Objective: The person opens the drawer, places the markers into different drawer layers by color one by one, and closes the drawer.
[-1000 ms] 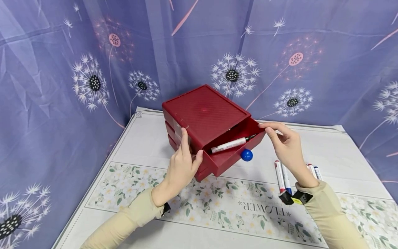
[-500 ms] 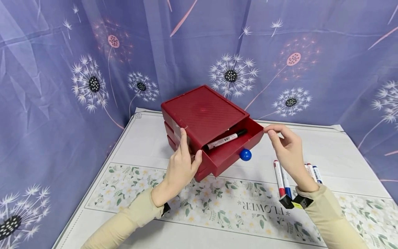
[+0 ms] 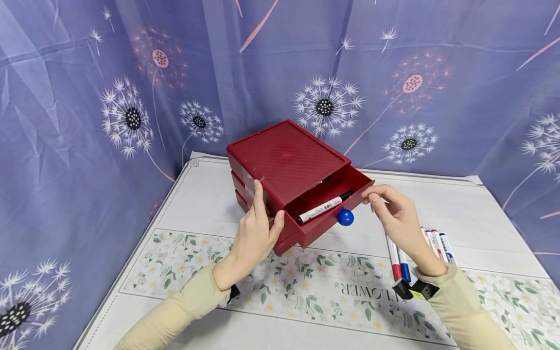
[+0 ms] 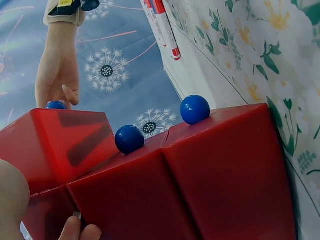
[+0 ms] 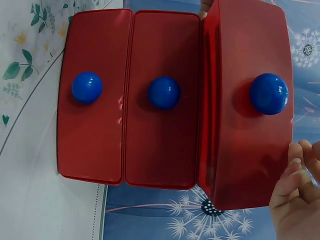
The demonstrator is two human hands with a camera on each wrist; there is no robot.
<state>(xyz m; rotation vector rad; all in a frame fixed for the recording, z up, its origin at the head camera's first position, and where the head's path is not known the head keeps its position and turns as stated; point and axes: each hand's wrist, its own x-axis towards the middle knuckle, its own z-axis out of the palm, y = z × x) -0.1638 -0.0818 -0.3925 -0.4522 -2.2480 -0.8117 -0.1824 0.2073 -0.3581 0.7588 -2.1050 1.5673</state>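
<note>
A red plastic cabinet with three stacked drawers stands on the table, its top drawer pulled partly out. Inside that drawer lies a white marker with a black cap, slanting along the front. My left hand rests against the cabinet's left side, index finger extended up toward the top edge and thumb by the front corner. At the drawer's right front corner is my right hand, fingers bent, fingertips right at the front panel just under the rim. A round blue knob sits on that panel.
Several more markers lie right of the cabinet, among them a red-capped one and a blue-capped one, partly behind the right wrist. The lower drawers carry blue knobs too. A purple dandelion curtain hangs behind the table.
The marker first drops from the drawer's front rim into the drawer, then shifts toward the front panel. My right hand leaves the rim's corner and moves slightly down and left. My left hand stays.
</note>
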